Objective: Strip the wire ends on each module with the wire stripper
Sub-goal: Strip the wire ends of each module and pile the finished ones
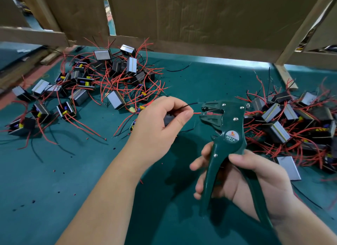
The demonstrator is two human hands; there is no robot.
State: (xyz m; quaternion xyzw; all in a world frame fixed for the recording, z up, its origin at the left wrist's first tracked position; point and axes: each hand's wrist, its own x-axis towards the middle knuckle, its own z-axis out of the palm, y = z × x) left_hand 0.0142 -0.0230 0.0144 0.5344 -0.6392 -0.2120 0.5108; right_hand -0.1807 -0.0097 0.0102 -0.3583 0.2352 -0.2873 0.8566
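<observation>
Nearest, right hand (255,177) curled round both handles of stripper (228,135), long axis running up and away, jaws facing left. Beyond, left hand (158,124) gripping module (167,119), pinching red wire (197,113), level, end pointing right into the jaws. Farther, left heap (102,75) and right heap (291,120) on mat (54,190).

Table (54,181): 2 module heaps on it, left heap (102,77) far left, right heap (291,124) at right edge. Between them, left hand (160,124), with wire (197,113) running right from it into wire stripper (228,124) head. Right hand (255,181) on stripper handles, nearest. Cardboard panels (182,16) behind, far side.
</observation>
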